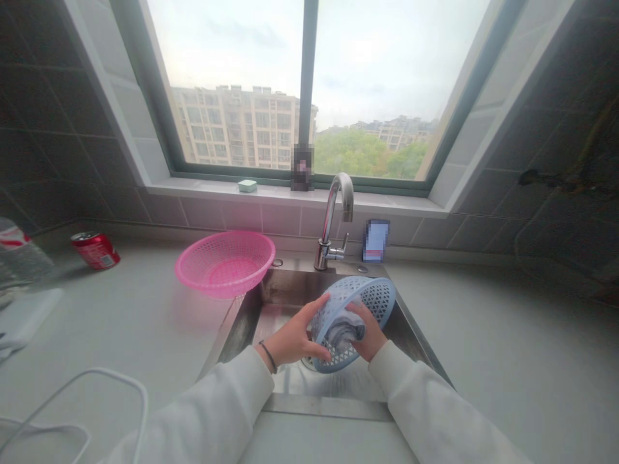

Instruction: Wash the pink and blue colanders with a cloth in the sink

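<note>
Pale blue basket [382, 299] in triangle pattern, grey-and-white cloth [345, 328], pink basket [227, 264], red can [98, 250], silver tap [331, 209], pale grey desk [498, 316]

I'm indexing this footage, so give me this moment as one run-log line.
left hand: grips blue basket; right hand: holds cloth-like bundle inside it; pose: tilted over sink; pink basket: left of faucet

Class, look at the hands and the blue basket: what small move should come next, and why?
Probably the left hand should turn the blue basket slightly, bringing another stretch of its wall to the cloth. That hand grips the basket's side, the basket is tilted over the sink, and the right hand holds the cloth inside it.
</note>
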{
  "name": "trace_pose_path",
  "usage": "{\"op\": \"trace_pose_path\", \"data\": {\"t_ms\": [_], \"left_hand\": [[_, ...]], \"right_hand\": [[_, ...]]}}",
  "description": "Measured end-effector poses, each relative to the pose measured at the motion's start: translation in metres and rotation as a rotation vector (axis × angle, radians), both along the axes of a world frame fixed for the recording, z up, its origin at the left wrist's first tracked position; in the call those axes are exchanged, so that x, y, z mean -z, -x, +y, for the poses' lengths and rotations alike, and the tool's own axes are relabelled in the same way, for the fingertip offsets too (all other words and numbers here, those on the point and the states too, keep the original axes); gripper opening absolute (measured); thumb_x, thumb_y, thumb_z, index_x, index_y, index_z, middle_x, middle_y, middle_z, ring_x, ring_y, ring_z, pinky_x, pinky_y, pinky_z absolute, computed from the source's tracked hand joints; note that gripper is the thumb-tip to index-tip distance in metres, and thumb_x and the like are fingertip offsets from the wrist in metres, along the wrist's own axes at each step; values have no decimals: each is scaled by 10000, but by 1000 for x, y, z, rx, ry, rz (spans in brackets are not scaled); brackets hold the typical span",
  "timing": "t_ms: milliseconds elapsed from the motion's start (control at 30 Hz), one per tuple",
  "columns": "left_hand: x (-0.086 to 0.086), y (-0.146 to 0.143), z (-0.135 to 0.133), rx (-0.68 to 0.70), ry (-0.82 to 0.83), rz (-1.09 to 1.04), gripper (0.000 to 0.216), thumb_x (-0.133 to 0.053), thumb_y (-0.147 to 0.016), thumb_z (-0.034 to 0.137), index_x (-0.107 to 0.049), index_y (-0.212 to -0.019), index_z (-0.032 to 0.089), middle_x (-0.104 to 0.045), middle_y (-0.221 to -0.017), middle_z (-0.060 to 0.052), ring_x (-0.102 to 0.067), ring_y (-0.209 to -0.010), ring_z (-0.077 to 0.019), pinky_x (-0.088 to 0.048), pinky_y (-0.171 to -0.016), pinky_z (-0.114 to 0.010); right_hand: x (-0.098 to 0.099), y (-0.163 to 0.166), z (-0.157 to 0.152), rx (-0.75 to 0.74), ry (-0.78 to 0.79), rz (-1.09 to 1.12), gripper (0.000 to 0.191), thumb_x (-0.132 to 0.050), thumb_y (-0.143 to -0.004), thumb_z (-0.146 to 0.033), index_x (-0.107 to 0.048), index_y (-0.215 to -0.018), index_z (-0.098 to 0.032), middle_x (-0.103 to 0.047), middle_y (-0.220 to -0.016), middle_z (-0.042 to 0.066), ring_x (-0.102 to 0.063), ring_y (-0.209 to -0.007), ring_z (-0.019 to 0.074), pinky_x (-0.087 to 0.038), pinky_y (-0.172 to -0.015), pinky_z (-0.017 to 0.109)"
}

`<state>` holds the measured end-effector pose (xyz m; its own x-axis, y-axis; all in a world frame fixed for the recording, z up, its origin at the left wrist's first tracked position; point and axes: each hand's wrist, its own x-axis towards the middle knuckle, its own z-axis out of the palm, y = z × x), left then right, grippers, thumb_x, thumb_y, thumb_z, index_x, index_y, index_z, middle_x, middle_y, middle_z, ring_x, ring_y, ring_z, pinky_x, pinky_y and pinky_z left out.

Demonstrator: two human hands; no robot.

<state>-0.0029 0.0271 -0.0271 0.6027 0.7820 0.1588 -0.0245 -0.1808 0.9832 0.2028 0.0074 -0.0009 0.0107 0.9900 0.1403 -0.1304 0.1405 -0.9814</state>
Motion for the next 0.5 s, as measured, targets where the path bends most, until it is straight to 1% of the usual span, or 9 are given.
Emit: {"op": "trace_pose_path", "data": {"t_ms": [100,167,300,433,500], "left_hand": [[-1,-1,0,6,37,-21,1327,-1010,-483,431,-291,-1596,350,-291,-1665,-146,-410,-1425,-455,-464,-1103,-568],[-1,-1,0,3,42,-29,1326,-1009,-482,434,-291,-1595,357,-292,-1665,-144,-411,-1426,-456,-477,-1092,-563],[0,0,1,-6,22,2,1317,-1009,-477,440,-307,-1589,364,-334,-1649,-129,-424,-1419,-454,-438,-1128,-584],[0,0,1,-6,17,-1,1315,-1005,-489,441,-299,-1595,347,-336,-1646,-138,-426,-1419,-447,-437,-1132,-575],[0,0,1,-2,11,-10,1306,-1001,-501,447,-296,-1596,346,-307,-1660,-137,-409,-1432,-446,-439,-1131,-567]], "right_hand": [[-3,8,1,-69,129,66,429,-857,-648,-334,-744,-1050,-236,-772,-1096,70,-657,-1162,349,-475,-1077,542],[-7,13,0,-69,170,145,418,-823,-692,-366,-731,-1076,-231,-779,-1079,68,-691,-1097,339,-500,-1042,534],[-13,13,-1,-26,110,197,364,-804,-708,-447,-731,-1021,-275,-779,-1095,64,-685,-1127,341,-530,-1007,503],[-11,13,-1,-34,163,95,432,-860,-632,-330,-733,-1034,-236,-792,-1003,50,-699,-1068,342,-515,-1020,528],[-10,15,-2,-49,177,93,444,-853,-641,-330,-731,-1055,-225,-792,-1009,57,-701,-1067,349,-520,-1009,539]]}}
